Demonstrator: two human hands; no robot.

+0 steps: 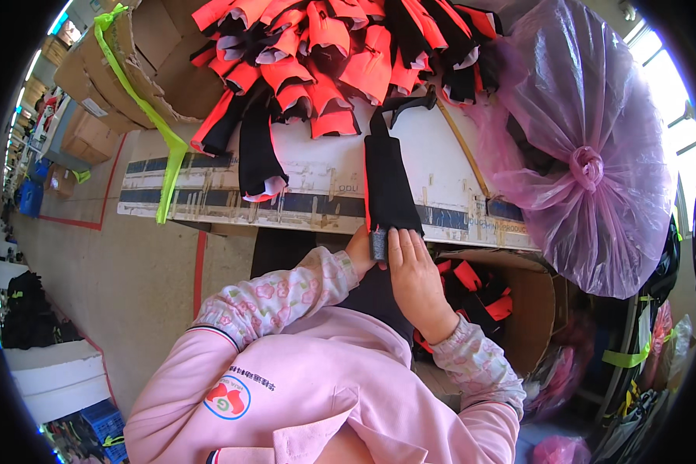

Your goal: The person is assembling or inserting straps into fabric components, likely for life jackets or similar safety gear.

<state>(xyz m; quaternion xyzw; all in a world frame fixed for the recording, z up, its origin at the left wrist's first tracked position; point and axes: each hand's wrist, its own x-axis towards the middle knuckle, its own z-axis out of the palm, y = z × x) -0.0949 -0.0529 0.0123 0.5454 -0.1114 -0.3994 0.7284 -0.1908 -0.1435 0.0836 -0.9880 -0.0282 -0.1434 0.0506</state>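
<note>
The black fabric tube (392,182) lies at frame centre, its lower end under the right hand's (415,271) straight, side-by-side fingers; whether that or the left hand (359,249) grips cannot be told, and uneven pulling could skew it.

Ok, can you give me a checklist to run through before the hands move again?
1. Black fabric sleeve with orange edging lying on the scuffed white worktop: ok, its near end reaches the front edge.
2. Right hand on the sleeve: ok, fingertips on its near end.
3. Left hand grip: cannot tell, fingers partly hidden.
4. Small dark grey block-like piece secured at the sleeve's near end: cannot tell.
5. Orange-and-black fabric pile clear of both hands: ok, farther back.
6. Translucent purple plastic bag gathered closed: ok.
</note>
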